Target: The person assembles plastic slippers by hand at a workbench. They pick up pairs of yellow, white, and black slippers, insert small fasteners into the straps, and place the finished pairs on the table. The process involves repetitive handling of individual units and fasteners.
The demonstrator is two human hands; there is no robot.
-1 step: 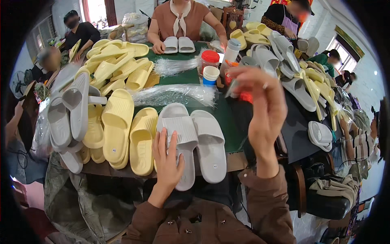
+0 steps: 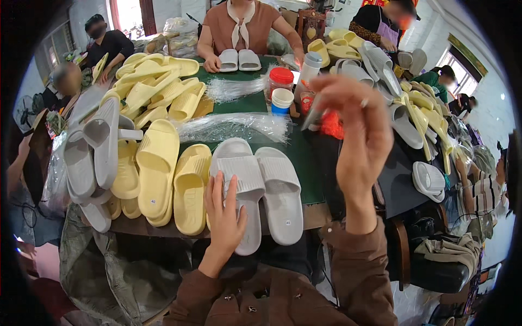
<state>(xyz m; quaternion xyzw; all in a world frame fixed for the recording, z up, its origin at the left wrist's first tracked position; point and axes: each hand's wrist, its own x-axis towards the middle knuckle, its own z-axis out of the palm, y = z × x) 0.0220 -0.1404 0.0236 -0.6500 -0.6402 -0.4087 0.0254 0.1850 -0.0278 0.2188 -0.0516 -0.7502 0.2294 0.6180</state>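
A pair of grey slide slippers lies before me at the table's near edge. My left hand rests on the left grey slipper, its fingers stretched out and spread over the strap and footbed. The right grey slipper lies beside it, with a small round white sticker at its heel. Raised above the table to the right, my right hand is smeared by motion. Its fingertips are blurred near a bright orange-red thing, and I cannot make out whether anything is between them.
Yellow slippers and grey slippers crowd the left; another mixed heap stands at right. Clear plastic strands lie ahead, near a red-lidded jar and white-blue cup. A person sits opposite with grey slippers.
My right hand has shifted slightly to the right, uncovering more of the orange-red thing. My left hand and the grey slippers stay in place.
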